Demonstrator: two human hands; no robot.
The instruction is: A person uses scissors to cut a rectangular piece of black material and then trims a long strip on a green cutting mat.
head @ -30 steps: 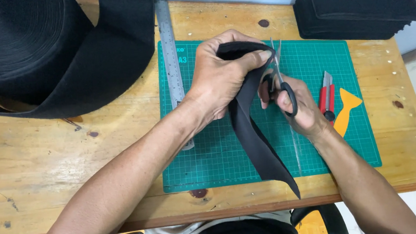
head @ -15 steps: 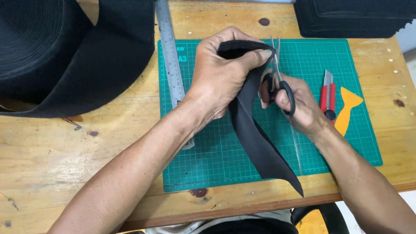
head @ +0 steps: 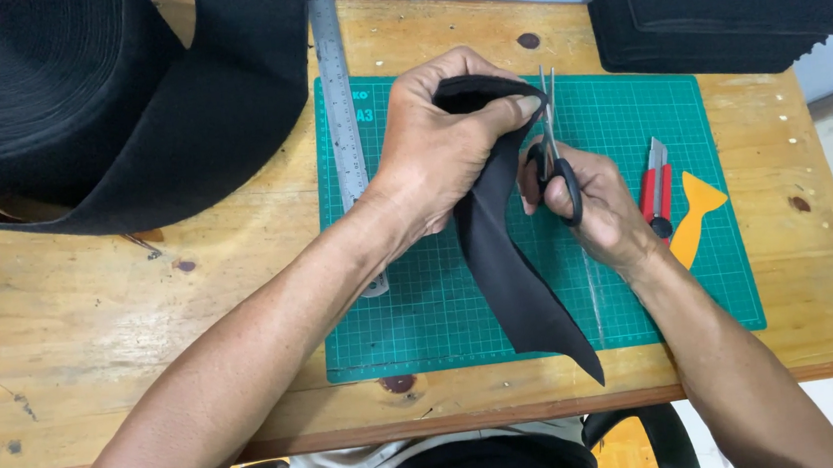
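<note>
Green cutting mat under black strap, scissors alongside.

A small sewing or craft workshop. A worn wooden desk carries a green gridded cutting mat; a steel ruler lies along the mat's left edge, a red utility knife on its right part. Left of the mat sits a big roll of black webbing; beyond its far right corner, stacked black cut pieces.
</note>
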